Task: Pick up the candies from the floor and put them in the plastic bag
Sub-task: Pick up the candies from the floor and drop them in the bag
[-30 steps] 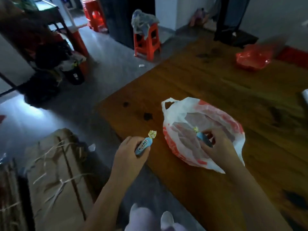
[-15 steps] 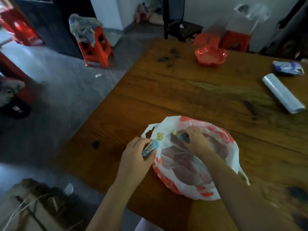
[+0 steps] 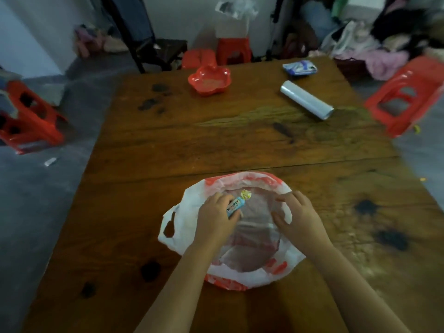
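Over the near middle of the counter [image 3: 149, 236], the plastic bag [image 3: 276, 267] lies with its mouth spread. Since a moment ago the right hand [image 3: 298, 217] has let go its candy; its fingers are spread, holding the right rim. The left hand [image 3: 216, 217], just arrived over the mouth, pinches the remaining blue candy [image 3: 236, 205], seemingly next to drop.

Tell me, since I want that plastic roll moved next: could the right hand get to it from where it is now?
Probably yes. The right hand rests open on the plastic bag holding nothing, and only bare table lies between it and the roll, though that is a long stretch forward.
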A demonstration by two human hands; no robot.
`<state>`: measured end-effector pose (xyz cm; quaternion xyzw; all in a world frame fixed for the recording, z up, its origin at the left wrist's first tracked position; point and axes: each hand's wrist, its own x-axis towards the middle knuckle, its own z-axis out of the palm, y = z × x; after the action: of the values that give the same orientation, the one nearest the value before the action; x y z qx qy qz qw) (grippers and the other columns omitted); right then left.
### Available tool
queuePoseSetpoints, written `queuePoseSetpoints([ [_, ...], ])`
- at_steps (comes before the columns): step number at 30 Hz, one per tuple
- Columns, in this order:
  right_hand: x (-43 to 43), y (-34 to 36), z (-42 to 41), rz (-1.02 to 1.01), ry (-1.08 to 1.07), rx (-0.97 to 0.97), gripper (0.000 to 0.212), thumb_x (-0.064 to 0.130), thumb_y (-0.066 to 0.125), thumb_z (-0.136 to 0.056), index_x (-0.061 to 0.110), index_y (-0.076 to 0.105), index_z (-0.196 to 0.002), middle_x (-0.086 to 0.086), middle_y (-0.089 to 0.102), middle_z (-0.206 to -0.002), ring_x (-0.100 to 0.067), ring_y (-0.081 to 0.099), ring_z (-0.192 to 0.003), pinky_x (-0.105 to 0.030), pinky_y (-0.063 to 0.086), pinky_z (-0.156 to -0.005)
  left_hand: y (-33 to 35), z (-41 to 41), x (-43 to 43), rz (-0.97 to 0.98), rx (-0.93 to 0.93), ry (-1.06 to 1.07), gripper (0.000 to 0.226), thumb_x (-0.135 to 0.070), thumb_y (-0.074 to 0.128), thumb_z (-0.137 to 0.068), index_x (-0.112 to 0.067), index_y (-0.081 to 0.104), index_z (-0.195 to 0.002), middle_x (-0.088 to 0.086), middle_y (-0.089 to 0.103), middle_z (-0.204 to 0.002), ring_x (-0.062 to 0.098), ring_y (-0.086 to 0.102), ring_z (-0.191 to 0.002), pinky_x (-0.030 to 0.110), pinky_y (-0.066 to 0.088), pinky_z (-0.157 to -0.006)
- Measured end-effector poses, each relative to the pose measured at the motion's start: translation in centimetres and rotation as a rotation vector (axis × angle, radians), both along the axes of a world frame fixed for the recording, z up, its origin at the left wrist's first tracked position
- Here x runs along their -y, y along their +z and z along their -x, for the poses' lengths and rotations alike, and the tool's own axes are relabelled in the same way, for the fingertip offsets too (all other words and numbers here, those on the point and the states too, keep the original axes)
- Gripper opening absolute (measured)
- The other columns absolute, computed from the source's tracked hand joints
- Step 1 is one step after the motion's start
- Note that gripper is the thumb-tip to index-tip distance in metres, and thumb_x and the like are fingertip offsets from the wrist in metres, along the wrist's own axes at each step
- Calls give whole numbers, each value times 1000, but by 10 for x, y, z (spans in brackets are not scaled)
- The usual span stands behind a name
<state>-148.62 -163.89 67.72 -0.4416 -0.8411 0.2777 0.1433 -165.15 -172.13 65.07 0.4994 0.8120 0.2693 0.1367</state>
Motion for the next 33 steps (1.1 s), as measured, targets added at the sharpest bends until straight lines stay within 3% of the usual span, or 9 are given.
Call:
queuePoseSetpoints([
  [10, 19, -10, -55, -107, -317, 19, 25, 20, 64, -79, 12, 59, -102, 5, 46, -95, -15, 46, -92, -22, 36, -71, -43, -13, -64, 140, -196, -337, 36, -28, 60, -85, -12, 56, -116, 12, 56, -119, 28, 48, -109, 38, 36, -91],
  [12, 21, -12, -56, -109, -324, 13, 24, 21, 64, -80, 14, 59, -102, 6, 46, -94, -13, 45, -91, -18, 33, -70, -45, -10, -64, 188, -221, -340, 36, -30, 60, -85, -11, 56, -116, 13, 55, -118, 29, 48, -109, 39, 36, -92],
  [15, 24, -15, -62, -123, -358, -7, 23, 22, 63, -80, 14, 59, -101, 1, 52, -96, -16, 48, -92, -23, 37, -72, -40, -11, -57, 207, -256, -348, 39, -34, 55, -87, -14, 52, -120, 10, 52, -123, 26, 44, -113, 37, 35, -94],
  [19, 28, -14, -74, -103, -412, 2, 27, 26, 61, -82, 14, 57, -107, -2, 54, -104, -16, 48, -97, -24, 38, -75, -9, -29, -36, 91, -252, -329, 36, -32, 55, -88, -12, 56, -117, 10, 57, -118, 26, 49, -110, 40, 42, -92],
  [23, 39, -14, -108, -106, -450, 21, 32, 24, 61, -82, 10, 55, -111, -6, 55, -109, -21, 49, -104, -26, 38, -80, 20, -80, -17, -126, -282, -444, 28, -29, 56, -81, -10, 64, -101, 10, 67, -97, 26, 61, -90, 35, 47, -75],
  [27, 51, -11, -169, -155, -491, 67, 32, 19, 67, -77, 6, 59, -105, -12, 61, -101, -29, 57, -94, -35, 46, -73, 37, -149, -23, -149, -244, -598, 40, -36, 39, -83, -13, 63, -105, 5, 66, -102, 20, 60, -96, 31, 44, -80],
  [29, 59, -9, -208, -180, -538, 70, 29, 16, 70, -73, 5, 62, -99, -13, 63, -94, -32, 60, -85, -37, 49, -67, 39, -186, -27, -140, -242, -670, 42, -37, 38, -83, -12, 63, -106, 5, 66, -104, 20, 59, -98, 30, 43, -82],
  [33, 84, -6, -300, -207, -714, 38, 25, 18, 68, -72, 7, 63, -95, -11, 65, -91, -31, 61, -84, -35, 50, -70, 44, -275, -36, -147, -251, -822, 41, -35, 40, -81, -11, 65, -102, 7, 67, -100, 22, 62, -91, 36, 52, -74],
])
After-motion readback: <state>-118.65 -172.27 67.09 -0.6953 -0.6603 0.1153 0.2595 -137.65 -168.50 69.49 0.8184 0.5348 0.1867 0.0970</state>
